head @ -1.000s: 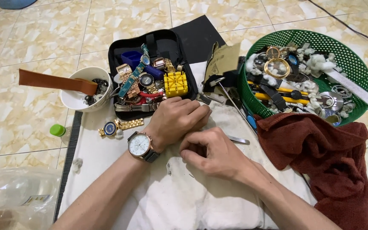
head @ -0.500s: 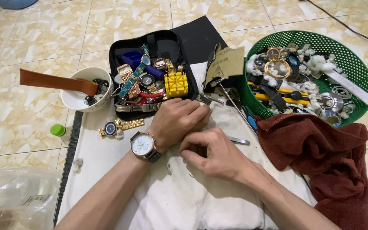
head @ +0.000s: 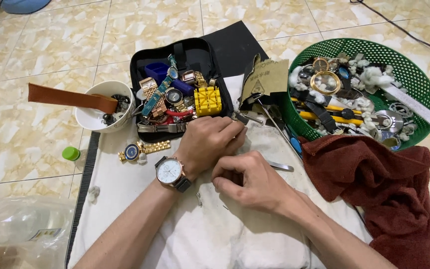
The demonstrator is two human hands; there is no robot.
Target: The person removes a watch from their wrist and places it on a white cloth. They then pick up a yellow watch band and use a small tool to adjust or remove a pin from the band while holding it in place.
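— So, where does the work stand, starting with the big things?

— It is all laid out on the tiled floor: a white cloth as the work surface, a dark red towel bunched at its right edge, a green basket of straps, rings and loose parts behind that, and an open black case full of watches with a yellow block in it. A white bowl with a brown strap across it sits to the left.

— And the hands?

— Both are curled together over the middle of the cloth, just below the case. The left hand is closed, knuckles up, with a white-faced wristwatch on its wrist. The right hand is folded with its fingertips pinched at the left hand's edge. Whatever they grip is hidden; I cannot tell what it is.

— Anything finished?

— Judging by the layout, hardly. A gold watch with a blue dial lies apart on the cloth, a thin metal tool rests untouched just beside the right hand, and the case is still crowded.
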